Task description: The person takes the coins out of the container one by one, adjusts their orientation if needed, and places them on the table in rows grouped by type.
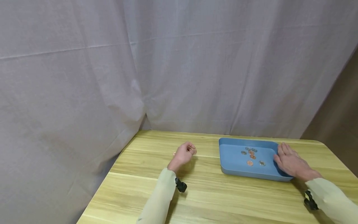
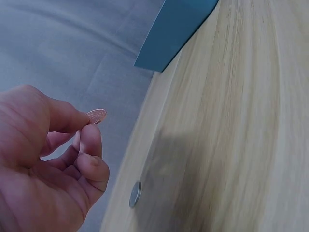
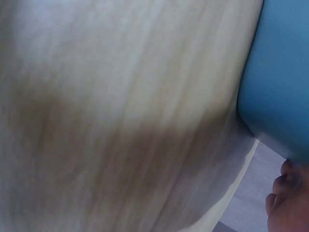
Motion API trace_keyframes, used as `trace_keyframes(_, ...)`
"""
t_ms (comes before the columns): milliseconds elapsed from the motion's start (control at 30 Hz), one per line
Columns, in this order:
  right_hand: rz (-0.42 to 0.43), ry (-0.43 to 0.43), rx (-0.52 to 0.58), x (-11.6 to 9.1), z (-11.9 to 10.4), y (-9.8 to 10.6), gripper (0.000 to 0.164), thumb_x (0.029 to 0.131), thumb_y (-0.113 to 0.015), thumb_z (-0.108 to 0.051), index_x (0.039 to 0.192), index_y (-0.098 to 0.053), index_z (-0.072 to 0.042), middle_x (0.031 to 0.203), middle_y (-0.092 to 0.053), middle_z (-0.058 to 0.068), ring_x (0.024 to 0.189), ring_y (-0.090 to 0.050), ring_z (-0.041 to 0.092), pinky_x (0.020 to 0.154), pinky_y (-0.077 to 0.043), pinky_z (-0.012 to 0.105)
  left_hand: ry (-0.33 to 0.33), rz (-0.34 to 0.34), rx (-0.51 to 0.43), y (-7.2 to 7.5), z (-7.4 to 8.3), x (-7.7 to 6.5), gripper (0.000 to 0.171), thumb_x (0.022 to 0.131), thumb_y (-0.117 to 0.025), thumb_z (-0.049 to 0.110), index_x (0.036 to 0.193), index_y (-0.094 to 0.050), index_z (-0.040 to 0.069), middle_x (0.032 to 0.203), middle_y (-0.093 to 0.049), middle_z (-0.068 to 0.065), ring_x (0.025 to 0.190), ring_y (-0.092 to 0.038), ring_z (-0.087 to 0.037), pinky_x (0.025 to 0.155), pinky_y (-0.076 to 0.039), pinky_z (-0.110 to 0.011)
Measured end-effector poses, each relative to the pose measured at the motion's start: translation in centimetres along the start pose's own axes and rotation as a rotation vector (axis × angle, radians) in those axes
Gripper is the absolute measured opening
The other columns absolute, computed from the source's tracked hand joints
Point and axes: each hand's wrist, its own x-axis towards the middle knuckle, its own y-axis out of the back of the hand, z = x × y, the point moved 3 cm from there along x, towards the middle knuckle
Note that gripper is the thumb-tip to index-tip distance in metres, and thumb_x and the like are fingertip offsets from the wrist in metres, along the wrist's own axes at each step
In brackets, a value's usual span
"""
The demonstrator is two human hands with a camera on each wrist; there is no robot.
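Note:
My left hand [image 1: 183, 154] is raised over the table left of the tray. Its thumb and forefinger pinch a copper coin [image 2: 97, 116] by the edge. A coin [image 2: 135, 194] lies on the table beneath that hand; in the head view, a coppery coin [image 1: 174, 153] peeks out left of the hand. The shallow blue tray [image 1: 235, 172] holds several copper and silver coins, among them a copper coin [image 1: 250, 163] and a silver coin [image 1: 262, 163]. At the tray's right side, my right hand [image 1: 292, 161] grips the rim, thumb toward the inside; its fingertips are partly hidden.
The wooden table [image 1: 201, 199] carries the tray toward its back right. A grey curtain [image 1: 195, 68] hangs behind the table and along its left side. Black wrist cameras [image 1: 181, 185] are strapped below both sleeves.

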Motion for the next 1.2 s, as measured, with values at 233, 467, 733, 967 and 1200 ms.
trace_keyframes(233,0.032,0.008,0.002,-0.2,-0.1,-0.4,0.070,0.107,-0.029,-0.034,0.145,-0.011,0.023,0.152,-0.002,0.044,0.144,-0.004,0.056,0.118,-0.003,0.063,0.004,0.010,0.020,1.3,-1.1,-0.4,0.008,0.092,-0.059,0.010,0.100,-0.061,0.011,0.086,-0.064,-0.003,0.071,-0.053,-0.010,0.062,-0.043,-0.024)
trace_keyframes(467,0.035,0.011,-0.013,-0.3,-0.1,-0.5,0.071,0.107,-0.028,-0.035,0.144,-0.011,0.023,0.151,-0.002,0.045,0.144,-0.004,0.056,0.119,0.001,0.060,0.011,0.013,0.041,3.0,-2.2,-0.7,0.011,0.095,-0.054,0.006,0.100,-0.062,0.010,0.087,-0.065,-0.002,0.074,-0.055,-0.012,0.066,-0.045,-0.025)
trace_keyframes(733,0.073,-0.007,-0.013,-0.4,-0.2,-0.2,0.069,0.106,-0.029,-0.033,0.143,-0.015,0.024,0.151,-0.004,0.045,0.144,-0.002,0.055,0.117,-0.004,0.063,0.029,0.038,0.077,4.8,-3.4,-1.3,0.009,0.097,-0.055,0.008,0.101,-0.063,0.008,0.094,-0.068,-0.009,0.075,-0.054,-0.013,0.065,-0.044,-0.024)
trace_keyframes(967,0.090,-0.006,-0.017,-0.3,-0.3,-0.4,0.070,0.106,-0.031,-0.033,0.143,-0.014,0.024,0.151,-0.001,0.044,0.145,0.003,0.054,0.118,-0.001,0.062,0.059,0.048,0.070,6.3,-4.6,-1.8,0.008,0.096,-0.057,0.008,0.098,-0.064,0.006,0.092,-0.068,-0.012,0.072,-0.051,-0.012,0.063,-0.042,-0.025)
trace_keyframes(1200,0.060,0.002,-0.004,-0.2,-0.3,-0.5,0.073,0.106,-0.029,-0.036,0.144,-0.011,0.023,0.152,0.004,0.043,0.145,0.004,0.054,0.118,0.001,0.062,0.118,0.023,0.108,7.4,-5.6,-2.3,0.009,0.091,-0.066,0.012,0.096,-0.065,0.004,0.083,-0.062,-0.006,0.067,-0.052,-0.013,0.058,-0.043,-0.024)
